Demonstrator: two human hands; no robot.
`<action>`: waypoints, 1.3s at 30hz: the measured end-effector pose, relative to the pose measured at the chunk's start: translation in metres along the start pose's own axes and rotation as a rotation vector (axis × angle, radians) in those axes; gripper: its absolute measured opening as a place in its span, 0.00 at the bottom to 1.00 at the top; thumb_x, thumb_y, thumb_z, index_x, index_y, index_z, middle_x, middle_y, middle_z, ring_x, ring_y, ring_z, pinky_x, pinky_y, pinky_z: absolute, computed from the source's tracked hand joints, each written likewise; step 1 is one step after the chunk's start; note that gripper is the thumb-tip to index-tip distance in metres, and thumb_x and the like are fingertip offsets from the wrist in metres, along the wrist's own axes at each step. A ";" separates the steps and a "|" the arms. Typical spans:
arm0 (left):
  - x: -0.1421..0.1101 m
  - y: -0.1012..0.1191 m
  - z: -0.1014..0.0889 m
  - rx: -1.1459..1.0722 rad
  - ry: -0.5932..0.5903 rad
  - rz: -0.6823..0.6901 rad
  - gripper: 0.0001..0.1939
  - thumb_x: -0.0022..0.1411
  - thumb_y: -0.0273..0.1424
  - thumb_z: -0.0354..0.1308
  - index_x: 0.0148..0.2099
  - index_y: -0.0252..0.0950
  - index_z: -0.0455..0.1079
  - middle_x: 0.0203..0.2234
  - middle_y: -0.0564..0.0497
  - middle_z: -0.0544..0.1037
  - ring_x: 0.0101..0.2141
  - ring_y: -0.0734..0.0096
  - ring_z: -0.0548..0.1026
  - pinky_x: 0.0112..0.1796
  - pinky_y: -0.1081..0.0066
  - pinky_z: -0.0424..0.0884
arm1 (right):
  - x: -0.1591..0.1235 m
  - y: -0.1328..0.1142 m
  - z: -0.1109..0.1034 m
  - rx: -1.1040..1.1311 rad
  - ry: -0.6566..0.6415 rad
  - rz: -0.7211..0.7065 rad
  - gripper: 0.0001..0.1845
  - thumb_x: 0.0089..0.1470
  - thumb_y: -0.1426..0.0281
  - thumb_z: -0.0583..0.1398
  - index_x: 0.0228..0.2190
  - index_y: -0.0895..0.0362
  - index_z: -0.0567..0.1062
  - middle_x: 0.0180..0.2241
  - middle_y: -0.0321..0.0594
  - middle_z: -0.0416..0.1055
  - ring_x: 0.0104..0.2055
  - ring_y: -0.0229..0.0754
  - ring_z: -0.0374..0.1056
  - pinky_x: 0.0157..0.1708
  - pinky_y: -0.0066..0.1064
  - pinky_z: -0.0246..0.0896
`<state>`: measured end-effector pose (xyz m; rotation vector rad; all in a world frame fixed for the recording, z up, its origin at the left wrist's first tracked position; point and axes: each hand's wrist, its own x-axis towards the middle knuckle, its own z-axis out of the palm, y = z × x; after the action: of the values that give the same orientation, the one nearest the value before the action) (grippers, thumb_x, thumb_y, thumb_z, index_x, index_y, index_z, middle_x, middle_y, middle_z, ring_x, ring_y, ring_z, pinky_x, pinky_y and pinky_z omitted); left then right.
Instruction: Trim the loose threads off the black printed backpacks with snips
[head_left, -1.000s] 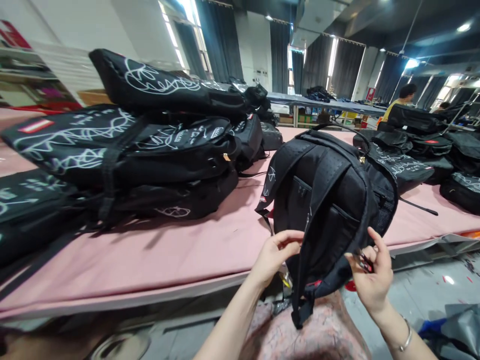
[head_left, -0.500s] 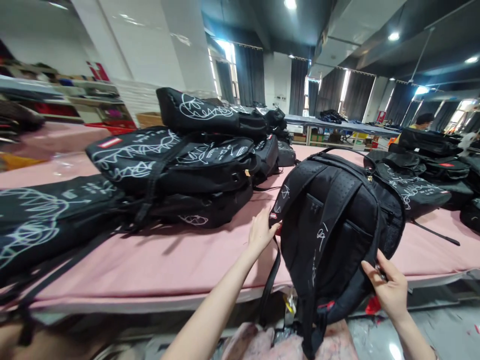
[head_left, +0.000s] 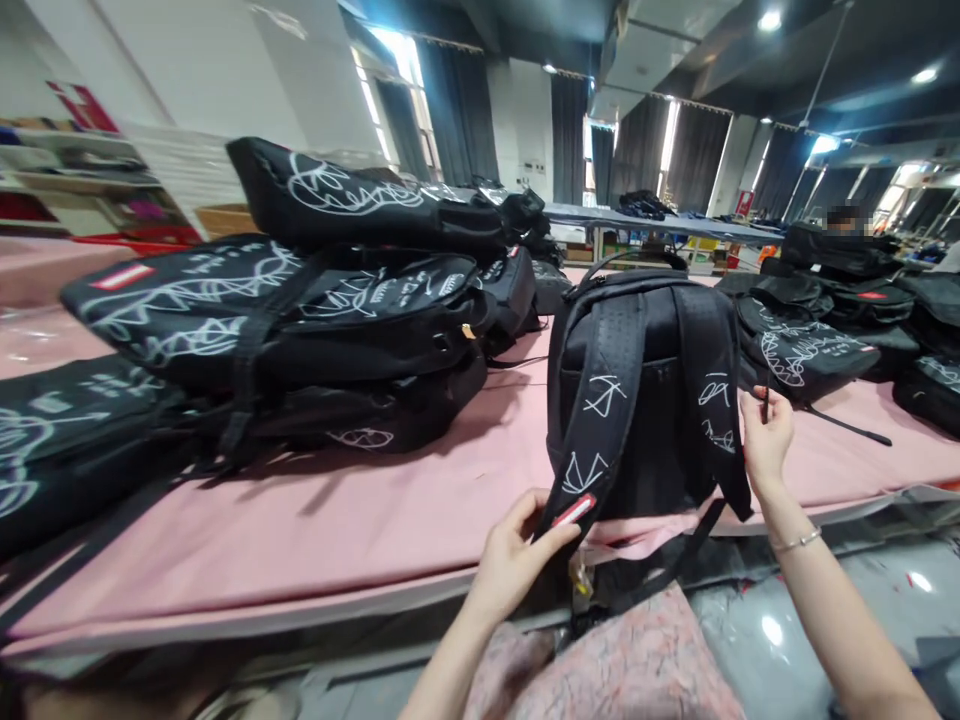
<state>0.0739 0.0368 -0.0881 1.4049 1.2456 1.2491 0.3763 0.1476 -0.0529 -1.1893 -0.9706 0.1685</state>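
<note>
A black backpack (head_left: 664, 400) stands upright on the pink-covered table, its back panel and shoulder straps facing me. White scribbles run down both straps. Closed round the left shoulder strap (head_left: 600, 430) is my left hand (head_left: 517, 550), with the thumb beside a red and white label (head_left: 574, 511). At the pack's right side, my right hand (head_left: 766, 435) pinches a thin black strip (head_left: 766, 405); where it joins the pack is hidden. A loose webbing strap (head_left: 686, 560) hangs over the table edge below.
Stacked black backpacks (head_left: 277, 310) with white scribbles lie on the left of the pink table (head_left: 420, 510). More black bags (head_left: 817, 330) are piled at the right. Behind them a person's head (head_left: 847, 220) shows. Farther back stands another long table (head_left: 667, 222).
The backpack has gone from tilted to upright, standing on the table. My left hand has moved lower with the strap; my right hand has risen along the pack's side. The view has shifted slightly.
</note>
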 end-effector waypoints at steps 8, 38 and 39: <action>-0.014 0.032 0.042 -0.420 0.006 -0.184 0.19 0.46 0.36 0.66 0.41 0.35 0.74 0.39 0.48 0.78 0.41 0.62 0.73 0.44 0.68 0.67 | -0.127 -0.064 -0.040 0.119 -0.375 -0.039 0.10 0.55 0.66 0.57 0.40 0.54 0.69 0.27 0.34 0.64 0.25 0.34 0.61 0.25 0.25 0.59; -0.016 0.038 0.051 -0.589 0.096 -0.328 0.17 0.42 0.40 0.68 0.33 0.35 0.76 0.25 0.50 0.79 0.30 0.67 0.74 0.32 0.72 0.70 | -0.155 -0.080 -0.045 0.058 -0.602 -0.244 0.08 0.55 0.71 0.57 0.39 0.56 0.70 0.27 0.37 0.73 0.19 0.33 0.63 0.19 0.24 0.60; -0.016 0.038 0.051 -0.592 0.086 -0.335 0.17 0.42 0.40 0.68 0.33 0.35 0.76 0.25 0.50 0.79 0.30 0.66 0.74 0.32 0.71 0.70 | -0.154 -0.079 -0.044 0.039 -0.587 -0.296 0.09 0.54 0.71 0.57 0.40 0.56 0.70 0.27 0.37 0.73 0.19 0.34 0.63 0.19 0.25 0.61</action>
<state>0.1290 0.0168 -0.0601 0.6937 0.9976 1.3047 0.2861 -0.0057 -0.0731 -0.9595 -1.6363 0.3077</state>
